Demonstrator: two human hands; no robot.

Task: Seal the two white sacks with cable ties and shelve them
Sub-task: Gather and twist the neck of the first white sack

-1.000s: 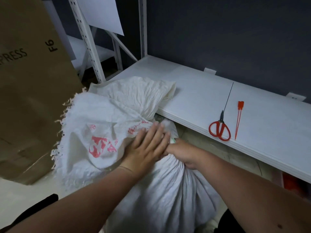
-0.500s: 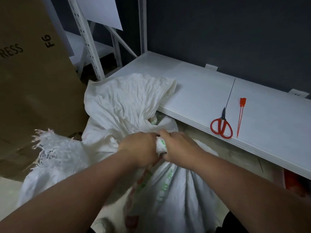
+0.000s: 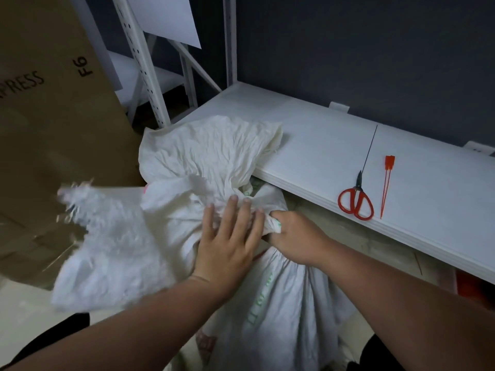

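A full white woven sack (image 3: 281, 311) with green print stands on the floor in front of me. My right hand (image 3: 297, 236) grips its gathered neck. My left hand (image 3: 230, 236) lies flat with straight fingers on the bunched cloth just left of the neck. The sack's loose frayed top (image 3: 107, 250) hangs blurred to the left. Behind it a crumpled cream-white sack top (image 3: 211, 151) leans against the white shelf (image 3: 316, 145). A red cable tie (image 3: 386, 183) lies on the shelf at the right.
Red-handled scissors (image 3: 355, 203) lie on the shelf beside the cable tie, near its front edge. A tall brown cardboard box (image 3: 51, 129) stands at the left. White perforated rack uprights (image 3: 139, 62) rise behind, against a dark wall.
My left hand has let go of the neck and now lies flat on the cloth. The frayed top has swung up and out to the left. My right hand keeps its grip.
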